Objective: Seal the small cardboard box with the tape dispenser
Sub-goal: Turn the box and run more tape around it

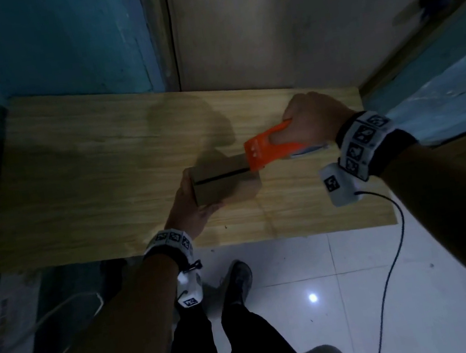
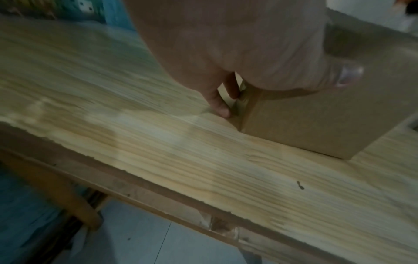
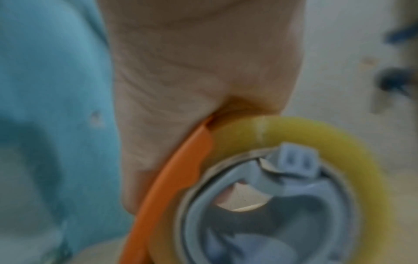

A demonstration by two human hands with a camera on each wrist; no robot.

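Two hands are working one box. Nearest, the left hand is bracing the small cardboard box on the wooden table, thumb on its near side, fingers curled against its left end. The seam is running left to right toward the tape dispenser, whose front is meeting the box's right end. Farther right, the right hand is gripping it closed. Open tabletop is lying leftward, along the seam's axis.

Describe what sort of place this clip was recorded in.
Probably a dim room in a home or small workshop, not a factory line: a plain wooden table pushed against a painted blue wall, a glossy white tiled floor, and what looks like a pale door behind the table.
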